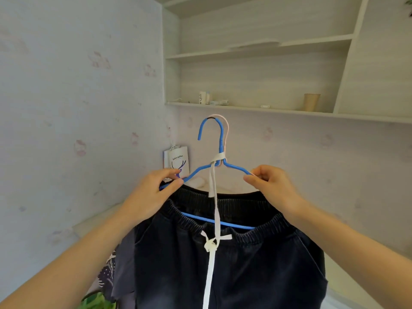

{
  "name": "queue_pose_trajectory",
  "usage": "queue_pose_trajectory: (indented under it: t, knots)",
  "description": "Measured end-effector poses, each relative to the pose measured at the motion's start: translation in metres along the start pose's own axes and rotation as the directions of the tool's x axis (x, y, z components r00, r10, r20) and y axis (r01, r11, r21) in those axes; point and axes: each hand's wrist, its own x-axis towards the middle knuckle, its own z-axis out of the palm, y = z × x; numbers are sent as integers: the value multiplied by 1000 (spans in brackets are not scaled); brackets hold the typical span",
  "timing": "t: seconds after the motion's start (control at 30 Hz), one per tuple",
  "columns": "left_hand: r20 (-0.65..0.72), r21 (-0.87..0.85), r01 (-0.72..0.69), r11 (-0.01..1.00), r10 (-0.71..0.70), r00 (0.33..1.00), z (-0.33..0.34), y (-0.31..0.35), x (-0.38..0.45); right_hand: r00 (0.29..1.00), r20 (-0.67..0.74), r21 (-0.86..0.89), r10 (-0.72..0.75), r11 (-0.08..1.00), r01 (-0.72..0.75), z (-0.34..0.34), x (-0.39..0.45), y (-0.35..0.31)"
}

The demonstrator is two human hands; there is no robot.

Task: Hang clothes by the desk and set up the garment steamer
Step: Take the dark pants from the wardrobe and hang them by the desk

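A blue hanger (219,139) is held upright in the air, its hook topmost and a pink hanger (226,130) seen just behind it. Dark blue trousers (223,264) with a gathered waistband are draped over its lower bar. A white drawstring (214,186) is looped round the hanger's neck and hangs down the trousers' front.

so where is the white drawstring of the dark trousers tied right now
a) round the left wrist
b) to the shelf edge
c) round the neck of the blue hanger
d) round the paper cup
c: the white drawstring runs up from the dark trousers and is looped round the neck of the blue hanger, which both hands hold by its shoulders.
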Motion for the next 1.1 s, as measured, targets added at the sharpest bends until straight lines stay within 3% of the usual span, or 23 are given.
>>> queue_pose_trajectory:
  t: [0.13,0.33,0.53,0.63,0.8,0.9,1.1]
  knots:
    - [76,78,-11,997,5,997,15,-23,32,997,80,53,5,999,-9,7,38,17]
    - [5,184,-3,983,3,1000,34,-46,58,989,145,83,-13,997,1,18,88,42]
    - [-244,315,84,945,-4,970,25,-57,75,978,168,70,-121,991,111,46,137,47]
    - [-281,286,129,949,-46,959,12,-64,85,952,163,-67,-260,959,274,60,159,49]
    - [-265,290,177,941,-98,959,-7,-98,101,859,208,-345,-467,787,512,88,182,69]
    - [-267,288,211,934,-134,954,-20,-129,115,852,240,-487,-465,702,520,114,204,87]
    - [-243,289,194,937,-125,962,-46,-190,155,859,310,-537,-409,670,513,166,253,109]
